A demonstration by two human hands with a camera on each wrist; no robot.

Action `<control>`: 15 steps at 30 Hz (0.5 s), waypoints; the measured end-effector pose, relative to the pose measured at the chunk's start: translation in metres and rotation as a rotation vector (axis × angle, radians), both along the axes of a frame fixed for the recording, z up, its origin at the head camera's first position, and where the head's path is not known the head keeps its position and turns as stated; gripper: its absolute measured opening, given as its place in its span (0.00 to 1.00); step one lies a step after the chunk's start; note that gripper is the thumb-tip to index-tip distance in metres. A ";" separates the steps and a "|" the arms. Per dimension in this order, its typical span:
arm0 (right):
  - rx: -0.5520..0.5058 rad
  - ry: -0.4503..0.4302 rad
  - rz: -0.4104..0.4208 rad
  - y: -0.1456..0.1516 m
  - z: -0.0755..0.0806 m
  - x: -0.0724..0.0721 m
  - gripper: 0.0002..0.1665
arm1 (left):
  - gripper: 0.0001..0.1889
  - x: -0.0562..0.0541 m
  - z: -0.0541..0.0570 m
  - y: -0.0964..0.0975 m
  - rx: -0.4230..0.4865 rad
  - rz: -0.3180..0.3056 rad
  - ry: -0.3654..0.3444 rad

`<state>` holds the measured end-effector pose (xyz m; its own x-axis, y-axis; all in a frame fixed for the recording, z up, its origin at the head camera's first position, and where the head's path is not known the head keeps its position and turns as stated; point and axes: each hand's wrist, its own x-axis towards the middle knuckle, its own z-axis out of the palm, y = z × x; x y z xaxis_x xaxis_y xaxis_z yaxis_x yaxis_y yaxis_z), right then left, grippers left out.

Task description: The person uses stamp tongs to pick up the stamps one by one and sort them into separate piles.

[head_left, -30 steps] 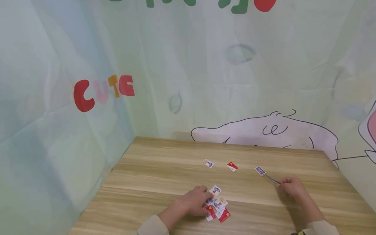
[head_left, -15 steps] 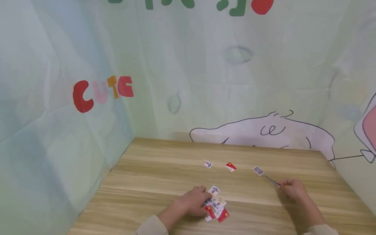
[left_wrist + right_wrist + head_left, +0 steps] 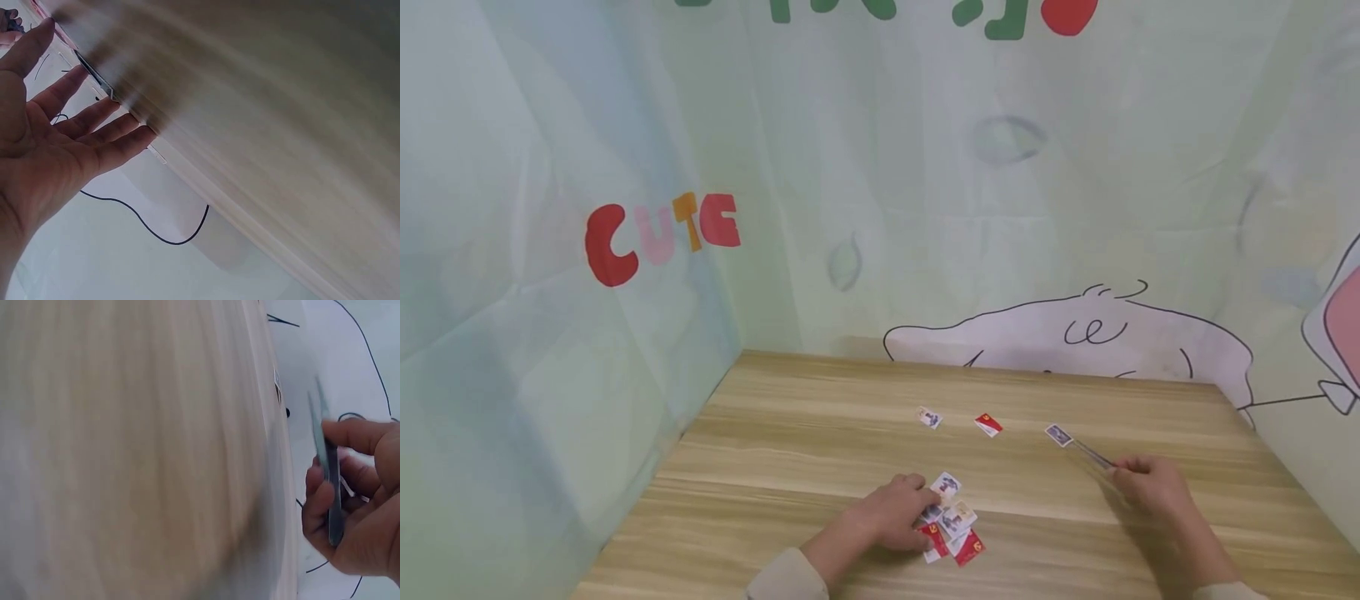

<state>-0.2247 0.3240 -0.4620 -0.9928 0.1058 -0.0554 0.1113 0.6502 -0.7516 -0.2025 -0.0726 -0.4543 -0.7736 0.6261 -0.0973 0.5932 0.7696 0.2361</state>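
My right hand (image 3: pixel 1152 483) pinches a pair of metal tweezers (image 3: pixel 1096 454) between thumb and fingers. The tweezers' tips are at the corner of a dark-pictured stamp (image 3: pixel 1059 435) lying on the table. In the right wrist view the tweezers (image 3: pixel 330 481) have their prongs apart, with nothing between them. My left hand (image 3: pixel 895 512) rests at a loose pile of several stamps (image 3: pixel 957 518), fingertips over its left side and covering part of it. Its fingers spread slightly bent in the left wrist view, where the hand (image 3: pixel 56 137) touches the tabletop.
Farther back, a pale stamp (image 3: pixel 930 417) and a red-and-white stamp (image 3: pixel 988 425) lie in a row with the dark one, spaced apart. The wood-grain table (image 3: pixel 820 400) meets a printed cloth backdrop (image 3: pixel 850 208) at its back and left edges.
My right hand has drawn slightly right, away from the dark stamp, which stays on the table, and the tweezers' prongs show more apart. My left hand stays on the pile.
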 end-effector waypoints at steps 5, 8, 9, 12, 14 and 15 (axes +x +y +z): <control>0.063 0.117 0.055 0.003 -0.001 0.000 0.16 | 0.31 -0.001 0.000 0.000 0.003 -0.002 0.001; 0.068 0.160 0.078 0.003 -0.002 0.000 0.16 | 0.31 -0.001 0.000 0.000 0.004 -0.004 0.003; 0.065 0.171 0.084 0.003 -0.002 0.001 0.16 | 0.30 -0.001 0.000 0.000 0.005 -0.003 0.002; 0.066 0.197 0.097 0.003 -0.002 0.001 0.17 | 0.30 -0.001 0.001 0.000 0.007 -0.002 -0.001; 0.067 0.215 0.103 0.002 -0.001 0.002 0.16 | 0.30 -0.001 0.001 0.000 0.008 -0.003 -0.004; 0.066 0.226 0.112 0.002 -0.001 0.002 0.15 | 0.30 0.000 0.001 0.000 0.008 -0.004 -0.005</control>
<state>-0.2229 0.3265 -0.4633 -0.9850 -0.0094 0.1722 -0.1298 0.6976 -0.7047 -0.2029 -0.0730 -0.4529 -0.7706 0.6300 -0.0964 0.5951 0.7654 0.2450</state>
